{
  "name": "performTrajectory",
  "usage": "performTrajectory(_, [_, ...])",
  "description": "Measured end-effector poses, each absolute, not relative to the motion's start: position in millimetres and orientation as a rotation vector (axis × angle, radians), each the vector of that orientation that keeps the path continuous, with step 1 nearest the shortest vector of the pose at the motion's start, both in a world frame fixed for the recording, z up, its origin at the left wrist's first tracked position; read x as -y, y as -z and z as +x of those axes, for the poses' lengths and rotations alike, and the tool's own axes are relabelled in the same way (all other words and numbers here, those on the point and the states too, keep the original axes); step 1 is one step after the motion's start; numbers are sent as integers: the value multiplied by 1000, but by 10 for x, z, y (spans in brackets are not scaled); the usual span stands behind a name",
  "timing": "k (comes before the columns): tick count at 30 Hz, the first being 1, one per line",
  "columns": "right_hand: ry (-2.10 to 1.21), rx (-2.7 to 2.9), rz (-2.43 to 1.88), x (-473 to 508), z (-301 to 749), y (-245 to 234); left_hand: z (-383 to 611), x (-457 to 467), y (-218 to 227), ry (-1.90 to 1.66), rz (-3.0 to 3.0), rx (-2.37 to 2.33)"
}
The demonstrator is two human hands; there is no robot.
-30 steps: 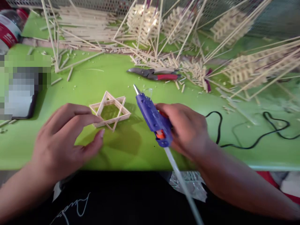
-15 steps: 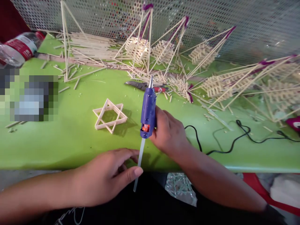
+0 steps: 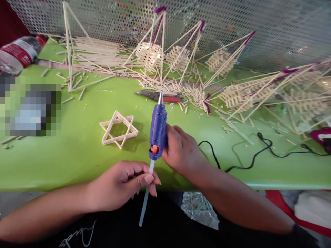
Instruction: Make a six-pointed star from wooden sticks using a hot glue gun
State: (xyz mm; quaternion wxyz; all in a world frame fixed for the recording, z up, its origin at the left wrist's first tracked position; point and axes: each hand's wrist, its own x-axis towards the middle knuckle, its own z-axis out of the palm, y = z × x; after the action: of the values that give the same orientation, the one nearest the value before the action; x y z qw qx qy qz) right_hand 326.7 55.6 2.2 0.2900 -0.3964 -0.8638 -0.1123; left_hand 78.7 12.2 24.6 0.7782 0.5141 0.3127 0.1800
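Observation:
My right hand [image 3: 182,146] is wrapped round the handle of a purple glue gun [image 3: 158,127], its metal nozzle pointing away from me. A long translucent glue stick [image 3: 146,203] sticks out of the gun's rear end. My left hand [image 3: 126,184] pinches this stick between thumb and fingers, just behind the gun. Left of the gun, a six-pointed star of thin wooden sticks [image 3: 105,141] lies flat on the green table [image 3: 64,163]. Beyond the nozzle lie pliers with red handles [image 3: 172,99].
Stick frames with purple ties [image 3: 159,9] stand along the perforated metal screen [image 3: 219,17]. A pile of wooden sticks [image 3: 100,51] and scattered offcuts lie at the back. A plastic bottle [image 3: 19,55] rests at far left. The black cord [image 3: 245,168] trails right.
The glue gun has come slightly nearer to me and left. My left thumb and fingers have closed on the glue stick, closer to the gun. The whole view has shifted slightly.

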Motion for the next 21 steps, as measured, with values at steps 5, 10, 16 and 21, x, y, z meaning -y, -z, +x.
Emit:
performTrajectory(5, [268, 2334, -1049, -585, 3255, 28, 791, -112, -250, -370, 1005, -658])
performTrajectory(10, [254, 2331, -1064, -579, 3248, 62, 792, -123, -227, -441, 983, -660])
performTrajectory(16, [188, 2352, -1053, -565, 3261, 87, 806, -156, -236, -449, 963, -657])
performTrajectory(21, [191, 2346, -1055, -578, 3261, 100, 809, -143, -237, -432, 988, -685])
